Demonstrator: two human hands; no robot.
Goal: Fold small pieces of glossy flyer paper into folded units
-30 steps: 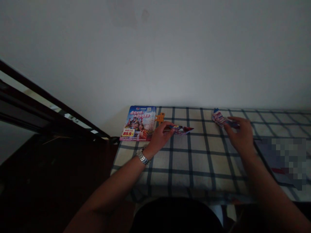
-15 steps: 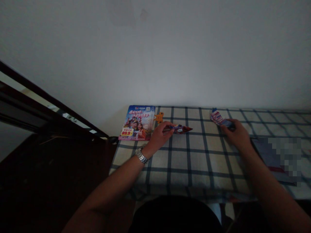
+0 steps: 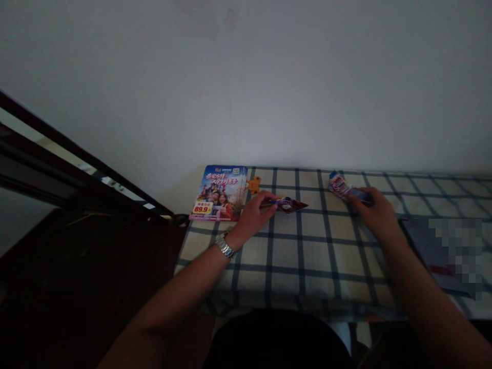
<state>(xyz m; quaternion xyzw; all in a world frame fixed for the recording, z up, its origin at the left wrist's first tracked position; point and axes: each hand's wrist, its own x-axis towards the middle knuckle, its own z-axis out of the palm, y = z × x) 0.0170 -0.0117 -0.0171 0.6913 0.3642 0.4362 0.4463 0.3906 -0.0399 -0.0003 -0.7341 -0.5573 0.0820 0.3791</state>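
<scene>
My left hand (image 3: 260, 211) pinches one end of a folded piece of printed paper (image 3: 291, 205), dark red and blue, with its pointed tip facing right just over the cloth. Off to the right, my right hand (image 3: 373, 212) has its thumb and fingers closed on a second folded paper piece (image 3: 339, 185). That piece is blue, white and red with a pleated-looking far end, and it slants up and left from my fingers. The parts inside both grips are hidden.
A stack of printed flyers (image 3: 217, 195) lies at the table's left end. Beside it is a small orange bear-shaped item (image 3: 253, 185). A dark flat folder-like item (image 3: 426, 246), partly blurred out, lies right. A checked tablecloth (image 3: 307, 251) covers the table, which meets the wall (image 3: 292, 87).
The paper piece in my right hand has tipped slightly further left. My left hand and its paper stay almost still; the whole view has shifted a little.
</scene>
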